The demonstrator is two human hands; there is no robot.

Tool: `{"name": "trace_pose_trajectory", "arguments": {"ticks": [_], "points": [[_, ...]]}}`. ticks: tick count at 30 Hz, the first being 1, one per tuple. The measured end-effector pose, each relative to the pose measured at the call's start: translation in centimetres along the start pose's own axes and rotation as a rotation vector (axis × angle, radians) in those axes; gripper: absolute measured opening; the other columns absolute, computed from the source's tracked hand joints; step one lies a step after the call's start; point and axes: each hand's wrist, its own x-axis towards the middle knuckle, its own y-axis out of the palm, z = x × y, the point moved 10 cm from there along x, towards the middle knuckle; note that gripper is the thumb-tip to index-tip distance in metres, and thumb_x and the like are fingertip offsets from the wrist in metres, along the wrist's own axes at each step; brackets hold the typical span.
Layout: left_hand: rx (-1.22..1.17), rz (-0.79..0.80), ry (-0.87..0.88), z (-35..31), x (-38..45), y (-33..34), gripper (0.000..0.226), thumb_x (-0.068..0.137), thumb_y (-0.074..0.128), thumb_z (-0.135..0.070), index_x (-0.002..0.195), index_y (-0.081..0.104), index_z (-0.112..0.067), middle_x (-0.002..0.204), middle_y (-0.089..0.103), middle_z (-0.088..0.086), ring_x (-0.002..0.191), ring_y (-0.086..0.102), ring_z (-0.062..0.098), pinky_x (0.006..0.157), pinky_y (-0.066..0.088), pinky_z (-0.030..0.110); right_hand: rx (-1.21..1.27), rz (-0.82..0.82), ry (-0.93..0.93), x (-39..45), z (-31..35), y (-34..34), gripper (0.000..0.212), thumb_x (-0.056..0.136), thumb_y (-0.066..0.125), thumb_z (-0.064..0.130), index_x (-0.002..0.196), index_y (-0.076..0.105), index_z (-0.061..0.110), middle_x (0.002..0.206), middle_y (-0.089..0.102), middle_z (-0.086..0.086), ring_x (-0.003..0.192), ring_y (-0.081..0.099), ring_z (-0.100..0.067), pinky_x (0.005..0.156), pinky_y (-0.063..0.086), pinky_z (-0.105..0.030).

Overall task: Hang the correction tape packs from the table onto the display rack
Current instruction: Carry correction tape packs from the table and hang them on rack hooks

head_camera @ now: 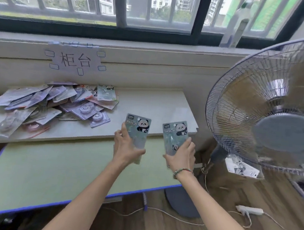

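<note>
head view: two panda-printed correction tape packs are held upright over the bench's right end, one (pixel 138 132) gripped by the left hand (pixel 126 146), the other (pixel 175 137) gripped by the right hand (pixel 182 155), both arms stretched forward. "panda" is printed on each. more packs are heaped in a pile (pixel 55 105) on the white bench (pixel 157 106), below a taped sign (pixel 75 60) reading "柜台".

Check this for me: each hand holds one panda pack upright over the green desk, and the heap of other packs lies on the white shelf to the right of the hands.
One detail is wrong: the heap lies to the left of the hands, not the right. The head view shows it on the white shelf. The rest stands: the left hand and right hand each hold one panda pack upright over the green desk.
</note>
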Motion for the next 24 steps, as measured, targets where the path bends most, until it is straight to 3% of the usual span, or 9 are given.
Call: {"name": "trace_pose_trajectory", "arguments": {"ticks": [7,11,14,24], "points": [[-0.136,0.106,0.193,-3.8,-8.0,-0.4,0.129,0.054,0.080,-0.037,0.153,0.000,-0.012,0.134,0.039,0.015,0.125,0.036,0.028,0.103,0.037,0.040,0.034,-0.198,0.179,-9.5,-5.1,-6.9,0.122,0.070,0.080,0.042,0.149,-0.002,-0.001,0.141,0.027,-0.017,0.128,0.035,-0.034,0.101,0.037,-0.041],[-0.201,0.209,0.307,-6.4,-13.0,-0.5,0.124,0.066,0.083,-0.025,0.154,-0.004,-0.016,0.131,0.037,0.014,0.120,0.044,0.029,0.100,0.041,0.037,0.047,-0.333,0.293,-16.3,-8.5,-11.7,0.122,0.069,0.081,0.040,0.149,-0.001,-0.001,0.144,0.027,-0.019,0.128,0.035,-0.035,0.098,0.038,-0.042],[-0.222,0.268,0.404,-9.9,-17.1,0.1,0.123,0.069,0.083,-0.028,0.154,-0.006,-0.015,0.133,0.036,0.014,0.121,0.047,0.029,0.099,0.041,0.036,0.064,-0.440,0.383,-21.1,-11.5,-15.9,0.122,0.069,0.082,0.038,0.149,-0.002,0.000,0.141,0.028,-0.018,0.126,0.035,-0.034,0.098,0.038,-0.042],[-0.193,0.526,0.693,-21.3,-37.0,8.0,0.126,0.069,0.082,-0.035,0.152,-0.010,-0.013,0.135,0.036,0.018,0.120,0.046,0.036,0.097,0.045,0.049,0.080,-0.729,0.713,-39.8,-25.7,-28.1,0.123,0.069,0.082,0.040,0.150,-0.003,0.002,0.140,0.029,-0.018,0.128,0.035,-0.033,0.096,0.040,-0.043]]}}
